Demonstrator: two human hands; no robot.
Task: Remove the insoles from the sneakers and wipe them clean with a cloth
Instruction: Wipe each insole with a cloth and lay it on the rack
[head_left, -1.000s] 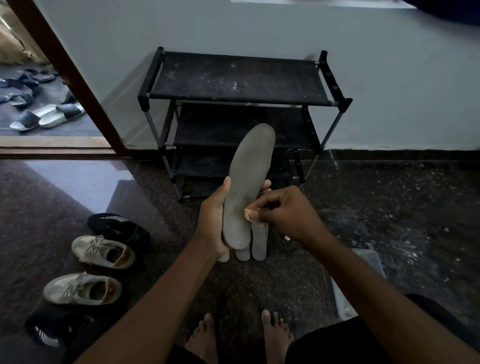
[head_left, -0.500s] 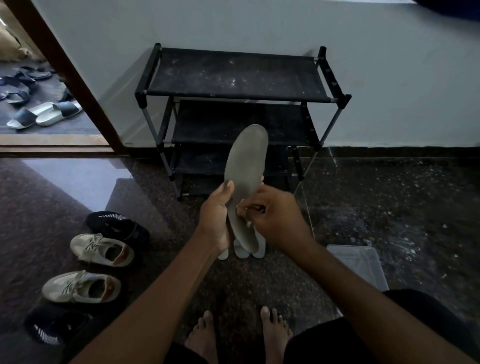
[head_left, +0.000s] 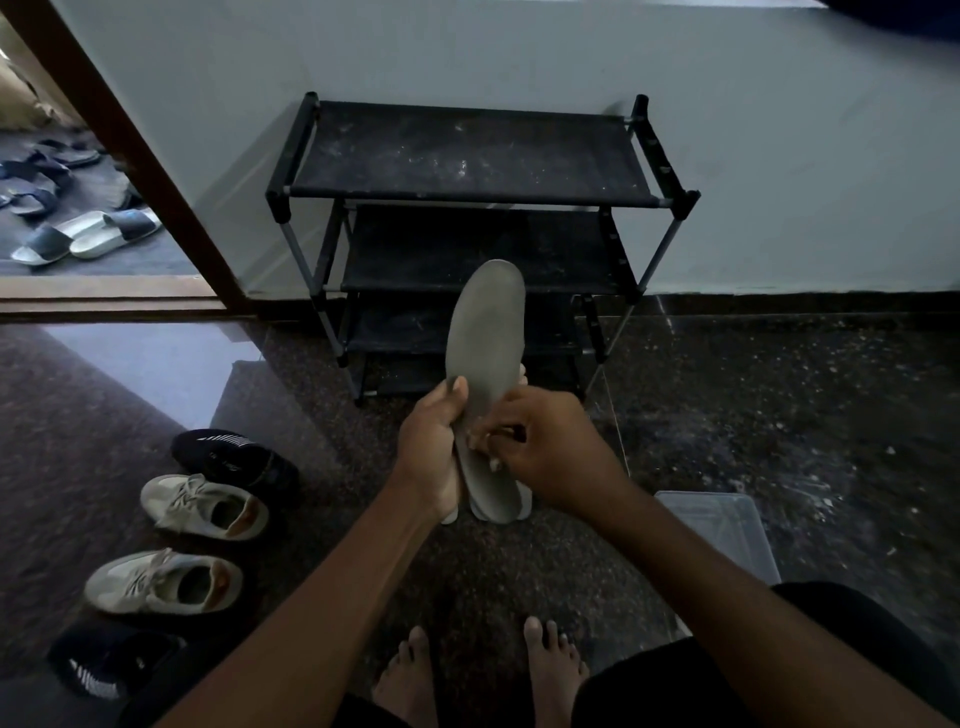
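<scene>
Insole (head_left: 485, 332) stood nearly upright, long axis near-to-far, toe end toward shoe rack (head_left: 467, 156) | left hand (head_left: 431, 447) gripped its lower left edge, thumb on the face | right hand (head_left: 545, 452), touching from the right, pinched a pale cloth (head_left: 475, 441) against the lower face | wipe likely to run lengthwise, away from the heel
</scene>
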